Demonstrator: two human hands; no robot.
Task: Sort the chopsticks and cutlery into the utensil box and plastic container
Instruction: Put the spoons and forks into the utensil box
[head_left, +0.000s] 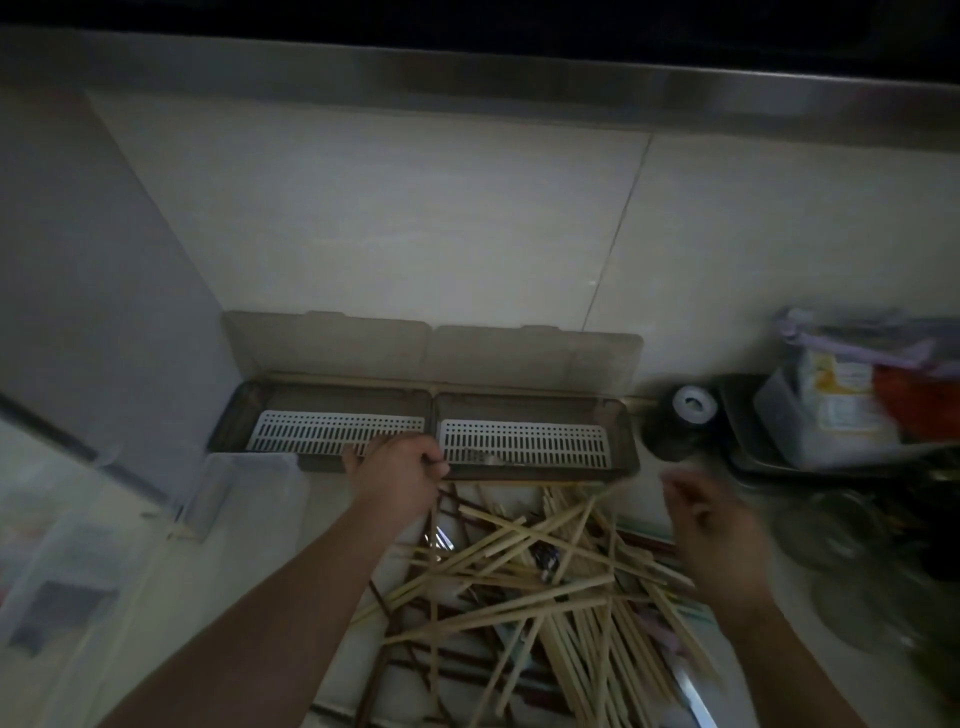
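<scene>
- In the centre of the frame, against the tiled wall: utensil box (618, 415), two compartments side by side, both lids tipped back, a white slotted drain tray in each. The right compartment holds what looks like one piece of metal cutlery (480, 458) near its front left corner; the dim light makes this uncertain.
- At the box's front edge, where the two compartments meet: left hand (397, 475), fingers curled, apparently pinching the end of that metal piece or of a stick. I cannot tell which.
- At right of centre, above the heap and apart from the box: right hand (714, 525), blurred; whether it grips anything cannot be told.
- Lower centre to lower right: chopsticks (524, 582), a large crossed pile of pale sticks with some dark ones and a few coloured pieces among them, on the counter just in front of the box.
- Lower left: plastic container (244, 483), clear, touching the box's left front corner; contents not legible.
- Step in hand, by my judgement: an early deposit into the box; nearly all the pile is unsorted.
- Next move calls for: letting go inside the compartment, then picking single pieces from the tangle, lengthwise to the trays.
</scene>
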